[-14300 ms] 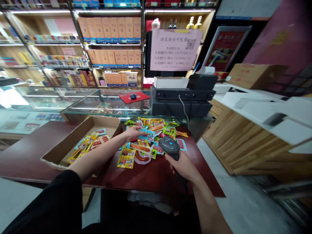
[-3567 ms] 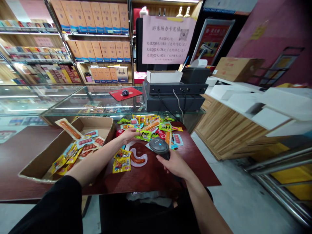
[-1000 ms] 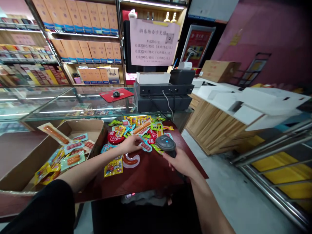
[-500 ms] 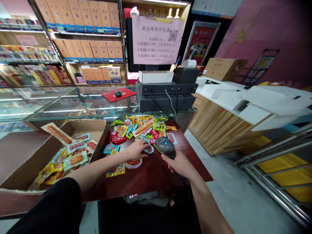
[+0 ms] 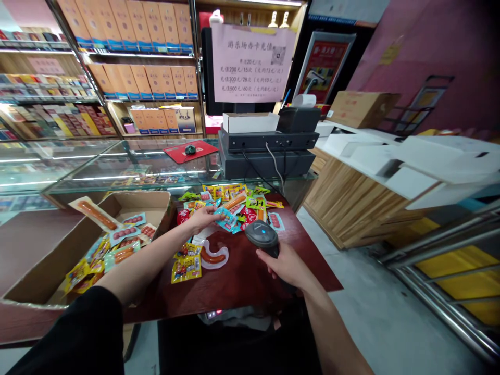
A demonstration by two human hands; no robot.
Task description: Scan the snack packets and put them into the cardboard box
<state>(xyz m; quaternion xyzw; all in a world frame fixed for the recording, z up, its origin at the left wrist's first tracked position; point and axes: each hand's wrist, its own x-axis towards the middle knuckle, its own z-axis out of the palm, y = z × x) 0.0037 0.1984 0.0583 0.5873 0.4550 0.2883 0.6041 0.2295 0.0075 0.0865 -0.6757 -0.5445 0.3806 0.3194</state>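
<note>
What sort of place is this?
Most likely a small retail shop, at its checkout: there's a handheld barcode scanner, a glass display counter, and rows of matching orange boxes shelved behind it.

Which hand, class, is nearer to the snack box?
Left. The left hand is to the right of the snack box; the right hand, holding the scanner, is farther right.

The dark red table (image 5: 242,284) bears 1 open box (image 5: 47,271) at left and 1 heap of packets (image 5: 238,204) toward its far edge; nearer, 1 curved sausage (image 5: 214,259) lies beside yellow packs (image 5: 186,270).
</note>
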